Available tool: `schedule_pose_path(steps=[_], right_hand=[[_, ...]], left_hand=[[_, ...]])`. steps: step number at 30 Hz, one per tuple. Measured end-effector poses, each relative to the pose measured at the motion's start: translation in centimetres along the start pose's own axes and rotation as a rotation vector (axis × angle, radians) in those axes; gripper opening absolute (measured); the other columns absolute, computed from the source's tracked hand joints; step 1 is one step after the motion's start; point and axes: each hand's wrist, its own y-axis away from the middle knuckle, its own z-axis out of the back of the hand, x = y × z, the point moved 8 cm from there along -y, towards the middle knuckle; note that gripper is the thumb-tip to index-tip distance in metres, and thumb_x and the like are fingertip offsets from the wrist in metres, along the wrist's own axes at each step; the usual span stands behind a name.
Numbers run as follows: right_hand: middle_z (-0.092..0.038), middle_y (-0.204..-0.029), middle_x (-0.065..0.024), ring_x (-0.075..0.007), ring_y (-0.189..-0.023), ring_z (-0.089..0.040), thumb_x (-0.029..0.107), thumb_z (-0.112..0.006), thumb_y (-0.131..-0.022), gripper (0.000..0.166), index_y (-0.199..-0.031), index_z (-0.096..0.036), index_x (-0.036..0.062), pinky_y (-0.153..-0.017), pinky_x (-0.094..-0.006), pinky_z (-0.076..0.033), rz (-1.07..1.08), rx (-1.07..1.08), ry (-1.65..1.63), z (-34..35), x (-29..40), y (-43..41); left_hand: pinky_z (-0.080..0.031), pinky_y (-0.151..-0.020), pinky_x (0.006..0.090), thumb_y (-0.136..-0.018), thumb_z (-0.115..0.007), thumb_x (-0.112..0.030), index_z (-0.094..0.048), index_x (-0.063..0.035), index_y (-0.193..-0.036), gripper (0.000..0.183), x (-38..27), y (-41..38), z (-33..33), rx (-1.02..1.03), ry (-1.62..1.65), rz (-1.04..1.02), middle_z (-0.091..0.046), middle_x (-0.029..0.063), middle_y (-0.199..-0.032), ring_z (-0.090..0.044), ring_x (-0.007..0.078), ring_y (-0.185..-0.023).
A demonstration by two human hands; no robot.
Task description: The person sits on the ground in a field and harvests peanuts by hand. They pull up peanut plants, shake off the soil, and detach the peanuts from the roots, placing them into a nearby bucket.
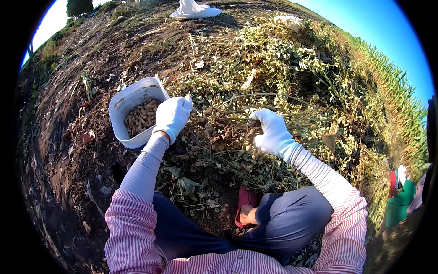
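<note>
Both my hands wear white knit gloves. My left hand [174, 113] is at the right rim of a white plastic tub [118, 132], its fingers curled and pointing right; whether anything is in them cannot be seen. Unshelled peanuts [142, 116] lie in the bottom of the tub. To the right, my right hand [270, 132] is closed around the root end of dried peanut plants [255, 132], whose long stems run back over the heap. A few pods hang just below its fingers. Leafy peanut vines [219, 164] lie beneath and between my hands.
A large heap of peanut vines [284, 58] rises ahead and to the right. A white sack [195, 11] stands on the soil at the far top. My red shoe [245, 205] rests near the vines. Part of another person in green [400, 203] shows at the right edge, beside tall green crops [393, 75].
</note>
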Motion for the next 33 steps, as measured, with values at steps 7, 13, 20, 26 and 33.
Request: schedule_pose_path(steps=[7,13,20,26,33], right_hand=[[-0.061,-0.093,-0.0055,-0.0265,-0.093,-0.061,0.006,-0.071,-0.066,0.037,-0.1,-0.06,0.0109,-0.093,-0.0405,-0.043,0.027,0.006,0.013,-0.2,0.0,-0.1],[-0.062,-0.094,-0.0063,-0.0276,-0.095,-0.061,0.006,-0.071,-0.064,0.038,-0.1,-0.06,0.0102,-0.092,-0.0395,-0.044,-0.023,-0.001,-0.026,0.3,-1.2,0.3],[-0.061,-0.092,-0.0064,-0.0265,-0.091,-0.061,0.007,-0.071,-0.064,0.037,-0.099,-0.06,0.0105,-0.091,-0.0377,-0.045,0.021,-0.026,-0.013,0.2,-1.9,0.3],[-0.06,-0.088,-0.0053,-0.0263,-0.087,-0.061,0.007,-0.072,-0.064,0.035,-0.097,-0.06,0.0116,-0.089,-0.0388,-0.045,0.074,-0.017,-0.018,0.1,-1.2,0.2],[-0.06,-0.087,-0.0047,-0.0254,-0.087,-0.06,0.006,-0.071,-0.063,0.032,-0.093,-0.06,0.0121,-0.089,-0.0388,-0.043,0.067,0.025,-0.013,-0.1,-1.1,0.2]], left_hand=[[-0.05,-0.062,0.0393,-0.094,-0.055,-0.033,-0.066,-0.0091,-0.065,0.039,-0.7,-0.2,1.7,-0.104,-0.158,-0.121,-0.065,0.0118,-0.069,-0.065,0.0308,-0.065],[-0.05,-0.07,0.0419,-0.089,-0.062,-0.03,-0.067,-0.0073,-0.076,0.027,3.2,-1.3,4.0,-0.218,-0.211,-0.058,-0.067,0.0129,-0.075,-0.066,0.0316,-0.072],[-0.051,-0.082,0.0364,-0.089,-0.064,-0.021,-0.071,-0.0084,-0.103,0.02,3.2,-1.2,2.6,0.048,0.209,-0.076,-0.069,0.0103,-0.092,-0.066,0.026,-0.087],[-0.049,-0.076,0.025,-0.102,-0.05,-0.032,-0.063,-0.0094,-0.127,0.036,-2.7,1.8,-2.1,0.743,0.568,0.087,-0.068,-0.0008,-0.097,-0.058,0.0062,-0.079],[-0.044,-0.097,0.0285,-0.098,-0.055,-0.031,-0.057,-0.0029,-0.132,0.044,-2.7,2.5,-3.9,0.878,0.708,0.059,-0.064,0.0042,-0.119,-0.056,0.0133,-0.108]])
